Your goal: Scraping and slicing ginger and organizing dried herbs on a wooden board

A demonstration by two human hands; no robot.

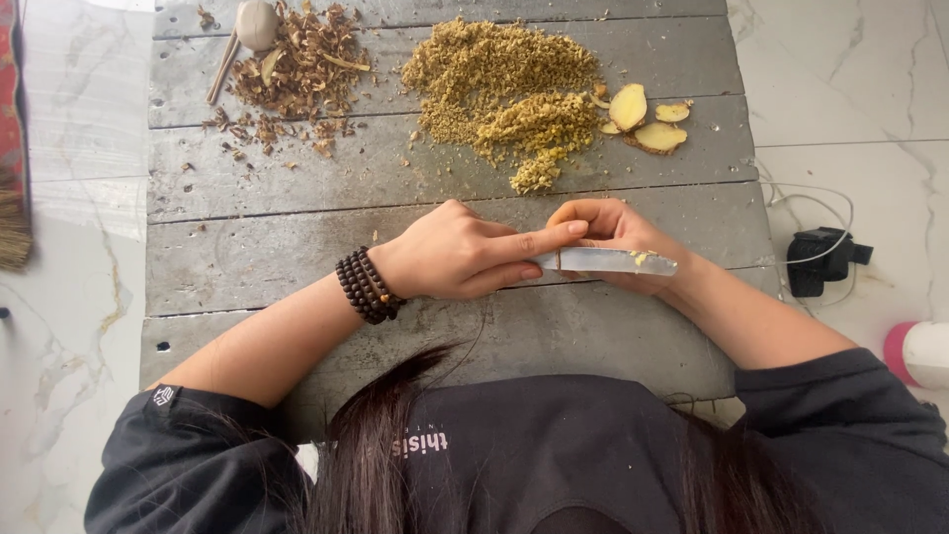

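The knife lies flat across the middle of the grey board, at 6 o'clock from the yellow chopped heap. The right hand grips it from beneath, fingers curled around it; the left hand presses an extended forefinger along the flat of the blade. It looks stiff, thin and light, with bits stuck on it. Safest hold: the flat sides or handle, away from the edge. Ginger slices sit at 1 o'clock.

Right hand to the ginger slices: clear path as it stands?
Probably yes, once freed. The right hand holds the knife, which the left hand touches. The ginger slices lie just beyond it on the wooden board, with bare board between.
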